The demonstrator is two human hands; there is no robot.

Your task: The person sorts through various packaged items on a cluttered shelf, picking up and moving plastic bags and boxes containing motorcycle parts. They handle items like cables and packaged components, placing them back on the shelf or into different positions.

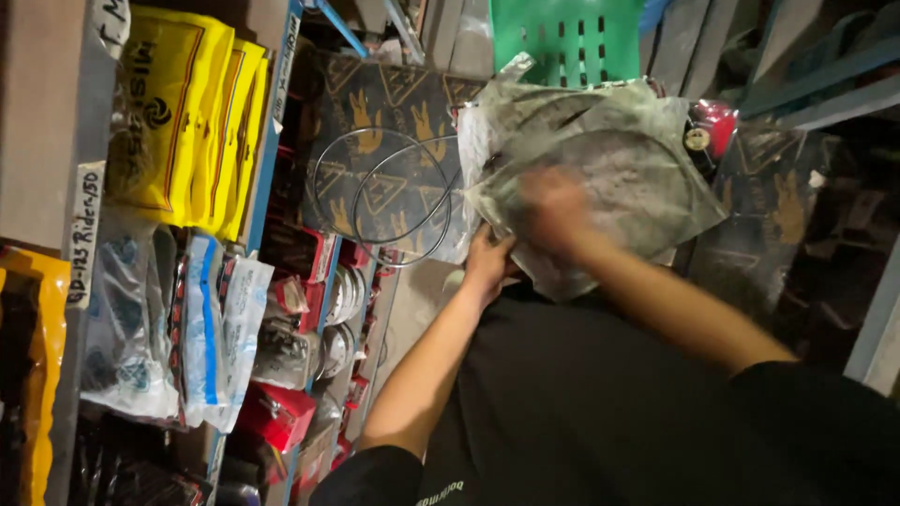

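Note:
I hold up a bundle of dusty clear plastic bags (pixel 609 159) with coiled cables inside. My left hand (pixel 487 258) grips the bundle's lower edge from below. My right hand (pixel 553 211), blurred by motion, lies on the front of the bundle with its fingers curled into the plastic. Another coil of thin grey cable (pixel 384 197) in a clear bag hangs just left of the bundle, against a dark printed board (pixel 394 94). My black sleeves and shirt fill the lower middle of the view.
Shelving on the left holds yellow packets (pixel 187 112), clear packets with blue stripes (pixel 206 328) and red boxes (pixel 281 412). A green slotted plastic crate (pixel 562 37) is behind the bundle. A red-packed part (pixel 708 131) and blue metal rails (pixel 825 84) are on the right.

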